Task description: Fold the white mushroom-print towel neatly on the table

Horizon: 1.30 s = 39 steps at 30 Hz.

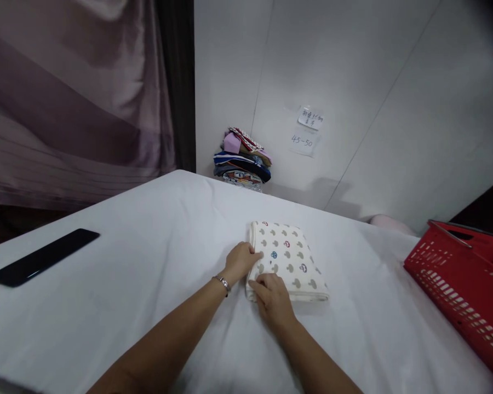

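Observation:
A folded cream cloth [290, 257] printed with small grey, red and blue shapes lies on the white sheet-covered table [148, 246]. My left hand [241, 261], with a bracelet at the wrist, rests on the cloth's left edge, fingers curled against it. My right hand [273, 300] sits at the cloth's near left corner, its fingers pinched on the edge.
A stack of folded colourful clothes [243, 160] stands against the far wall. A red plastic basket [464, 279] sits at the right edge. A black flat device [43, 257] lies at the left. Paper notes [308, 128] hang on the wall; a curtain hangs left.

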Tool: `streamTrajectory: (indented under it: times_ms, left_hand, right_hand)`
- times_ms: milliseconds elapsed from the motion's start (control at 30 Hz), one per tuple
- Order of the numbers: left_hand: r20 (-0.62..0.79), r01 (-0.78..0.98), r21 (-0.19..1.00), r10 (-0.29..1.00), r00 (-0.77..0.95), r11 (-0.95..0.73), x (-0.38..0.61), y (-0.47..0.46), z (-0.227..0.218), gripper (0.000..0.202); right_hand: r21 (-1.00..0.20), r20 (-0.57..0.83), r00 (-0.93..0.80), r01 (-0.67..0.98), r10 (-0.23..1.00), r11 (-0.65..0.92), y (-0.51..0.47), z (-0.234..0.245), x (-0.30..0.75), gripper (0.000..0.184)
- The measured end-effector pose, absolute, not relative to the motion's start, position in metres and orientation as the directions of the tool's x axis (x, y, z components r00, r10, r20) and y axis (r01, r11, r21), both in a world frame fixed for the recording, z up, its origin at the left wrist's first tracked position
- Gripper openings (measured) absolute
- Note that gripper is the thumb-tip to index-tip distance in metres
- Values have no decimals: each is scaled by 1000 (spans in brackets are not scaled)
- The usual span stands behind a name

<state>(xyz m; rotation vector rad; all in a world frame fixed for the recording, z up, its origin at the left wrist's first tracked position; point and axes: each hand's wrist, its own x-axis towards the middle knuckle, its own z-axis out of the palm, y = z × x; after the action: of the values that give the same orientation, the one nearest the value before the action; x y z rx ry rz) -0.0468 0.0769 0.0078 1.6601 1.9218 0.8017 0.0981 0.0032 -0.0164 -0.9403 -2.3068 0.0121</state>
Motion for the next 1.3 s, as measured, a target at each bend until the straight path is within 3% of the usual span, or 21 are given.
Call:
streamTrajectory:
  times_ms: [100,400,800,1100,1300]
  left_hand:
    - [7,738,664,986,-165,118,-43,80,12,20]
    - [-67,575,796,971,-227,190,-51,78,0,14]
    - [8,710,681,967,-254,181,-42,87,7,19]
    - [79,739,664,971,-224,117,-39,87,6,10]
    - [-21,730,655,971,-239,194,-45,88,5,11]
  right_hand:
    - [-241,542,-548,624,637,743,2,-15,98,34]
    - [-262,532,-546,620,647,739,-1,-15,100,36]
    - [-301,537,-546,588,643,751,1,-16,101,40]
    - [-300,551,-536,588,640,751,-1,-15,101,38]
    - [-312,545,-532,589,649,745,-1,-14,101,37]
